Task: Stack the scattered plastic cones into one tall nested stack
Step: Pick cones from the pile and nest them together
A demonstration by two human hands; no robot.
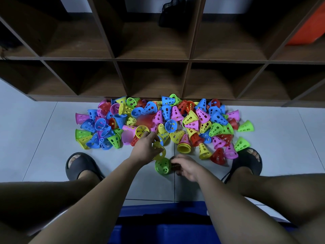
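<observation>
- Where the two hands meet low between the feet, a green cone lies sideways, its narrow end gripped by the curled right hand.
- Just above it, the left hand pinches a blurred yellow cone.
- Beyond, the pile of loose cones spreads over the floor against a dark wooden shelf.
- Black slippers flank the hands.

The left hand and right hand are bare, like the forearms and legs. Each foot wears a dark, chunky open-toed slide: left sandal at lower left, right sandal at lower right.
</observation>
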